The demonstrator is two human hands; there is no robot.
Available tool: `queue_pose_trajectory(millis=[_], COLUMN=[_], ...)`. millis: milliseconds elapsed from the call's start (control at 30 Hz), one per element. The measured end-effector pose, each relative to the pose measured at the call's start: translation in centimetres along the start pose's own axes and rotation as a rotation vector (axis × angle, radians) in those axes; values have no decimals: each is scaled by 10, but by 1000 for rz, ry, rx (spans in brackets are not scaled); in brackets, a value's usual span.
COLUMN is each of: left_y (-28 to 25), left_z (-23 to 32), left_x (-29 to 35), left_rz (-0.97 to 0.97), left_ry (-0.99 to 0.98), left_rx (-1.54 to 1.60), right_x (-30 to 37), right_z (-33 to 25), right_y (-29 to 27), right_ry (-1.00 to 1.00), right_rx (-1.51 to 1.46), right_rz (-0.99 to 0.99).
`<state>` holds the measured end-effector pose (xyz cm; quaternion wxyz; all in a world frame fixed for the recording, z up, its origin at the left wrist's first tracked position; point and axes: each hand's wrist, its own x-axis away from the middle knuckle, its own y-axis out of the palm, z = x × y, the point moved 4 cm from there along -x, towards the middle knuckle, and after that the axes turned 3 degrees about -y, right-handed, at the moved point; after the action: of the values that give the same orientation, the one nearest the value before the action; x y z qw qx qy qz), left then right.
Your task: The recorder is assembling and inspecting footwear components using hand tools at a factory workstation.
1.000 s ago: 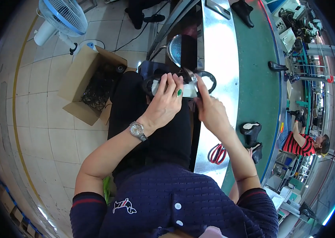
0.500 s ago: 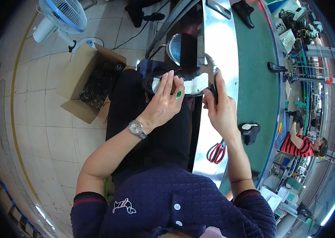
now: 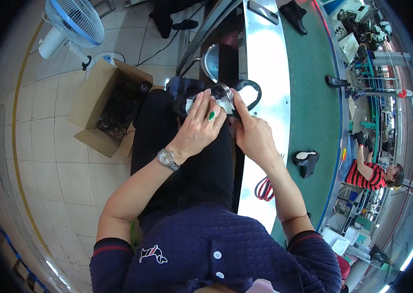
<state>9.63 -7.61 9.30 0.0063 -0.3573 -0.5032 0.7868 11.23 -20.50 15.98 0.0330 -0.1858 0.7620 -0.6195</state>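
Observation:
A black shoe with a white underside [image 3: 247, 94] lies sole up between my lap and the bench edge. My left hand [image 3: 197, 126] holds it, the fingers laid close together over its near-left part; a green-stoned ring and a wristwatch are on this hand and arm. My right hand [image 3: 257, 137] is closed round a hammer, its handle mostly hidden in the grip. The metal hammer head [image 3: 226, 94] is down at the middle of the shoe, right beside my left fingertips. I cannot tell whether it touches the sole.
Red-handled scissors [image 3: 264, 189] rest on the metal bench [image 3: 267, 63], with a phone [image 3: 263, 11] at its far end. Beyond runs a green conveyor [image 3: 314, 107] carrying black boots [image 3: 306, 163]. To my left stand a cardboard box [image 3: 85, 110] and a fan [image 3: 77, 22]. A person in stripes [image 3: 366, 175] works across.
My right hand and the hammer have moved left, from above the shoe's right part to its middle, close to my left fingers. The left hand has barely shifted.

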Motion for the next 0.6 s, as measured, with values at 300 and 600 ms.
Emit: queue_pose_trajectory(millis=[300,600], left_y=[-25,-27], left_z=[-14,-17], left_x=[-23,-3], left_rz=[-186,-223], left_ry=[-382,-164], left_rx=[225,-149], right_x=[0,-3], right_z=[-1,-7], right_y=[10,23], right_ry=[14,-48], right_rx=[-32,-136], right_rz=[-25,61])
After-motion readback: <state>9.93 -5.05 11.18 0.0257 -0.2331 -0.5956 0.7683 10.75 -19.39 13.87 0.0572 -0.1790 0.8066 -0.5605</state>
